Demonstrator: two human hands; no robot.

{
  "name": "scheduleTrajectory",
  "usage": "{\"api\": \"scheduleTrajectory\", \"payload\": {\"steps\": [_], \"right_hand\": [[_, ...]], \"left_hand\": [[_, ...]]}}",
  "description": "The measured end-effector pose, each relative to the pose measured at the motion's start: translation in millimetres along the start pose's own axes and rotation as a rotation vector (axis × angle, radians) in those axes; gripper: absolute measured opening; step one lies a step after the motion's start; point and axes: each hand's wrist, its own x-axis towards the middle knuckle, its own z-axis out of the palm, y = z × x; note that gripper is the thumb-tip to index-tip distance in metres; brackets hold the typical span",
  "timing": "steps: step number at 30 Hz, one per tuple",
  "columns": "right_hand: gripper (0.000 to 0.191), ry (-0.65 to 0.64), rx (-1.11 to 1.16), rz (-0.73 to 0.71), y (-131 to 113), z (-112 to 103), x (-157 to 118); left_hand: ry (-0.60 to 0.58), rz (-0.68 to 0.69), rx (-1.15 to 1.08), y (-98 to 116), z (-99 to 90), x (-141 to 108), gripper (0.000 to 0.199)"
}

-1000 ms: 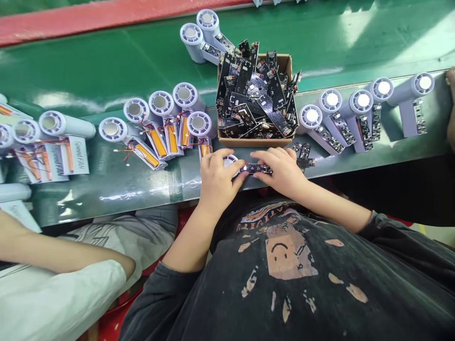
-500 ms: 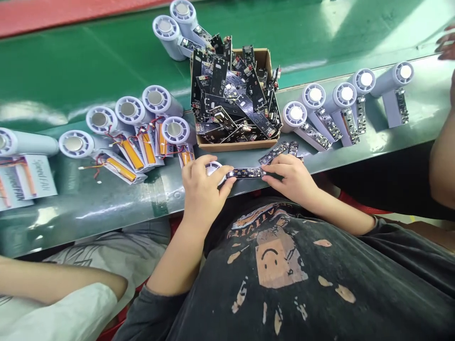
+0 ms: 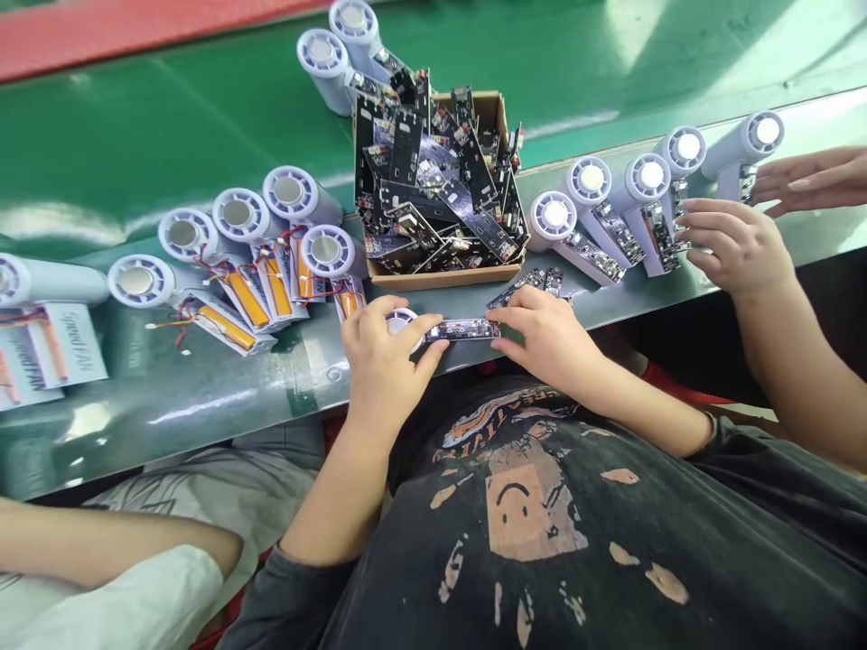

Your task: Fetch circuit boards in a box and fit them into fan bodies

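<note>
My left hand (image 3: 383,366) is closed round the head of a pale lilac handheld fan (image 3: 401,320) at the front edge of the bench, its thumb and forefinger at the near end of a black circuit board (image 3: 467,329). That board lies along the fan's handle. Thumb and fingers of my right hand (image 3: 545,334) pinch the board's far end. Much of the fan is covered by my left hand. Loose circuit boards (image 3: 518,287) lie just behind my right fingers.
A cardboard box (image 3: 447,273) heaped with circuit boards stands behind my hands. Several fans with orange batteries (image 3: 250,298) lie left; several with boards (image 3: 596,257) lie right. A co-worker's hands (image 3: 738,239) reach in at the right. Another person's arm (image 3: 122,542) is at lower left.
The co-worker's hands have come in from the right to the rightmost fans. My hands keep their hold, and the board between them has tilted slightly, showing more glare.
</note>
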Motion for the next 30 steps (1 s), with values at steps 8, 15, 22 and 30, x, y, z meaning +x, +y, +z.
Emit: {"api": "scheduleTrajectory", "payload": {"steps": [8,15,22,30], "right_hand": [[0.024,-0.052,-0.276,-0.207,-22.6,12.3,16.2],[0.034,0.059,0.316,-0.218,7.7,-11.1,-6.4],[0.067,-0.499,1.702,0.152,7.5,7.2,-29.4],[0.080,0.107,1.013,-0.071,29.3,-6.2,-42.0]], "left_hand": [[0.118,0.099,-0.052,2.8,2.6,-6.4,0.054],[0.324,0.125,-0.466,7.7,-12.5,-30.3,0.087],[0.030,-0.433,-1.453,46.6,11.8,-6.8,0.083],[0.168,-0.612,-1.499,88.8,24.2,28.2,0.063]]}}
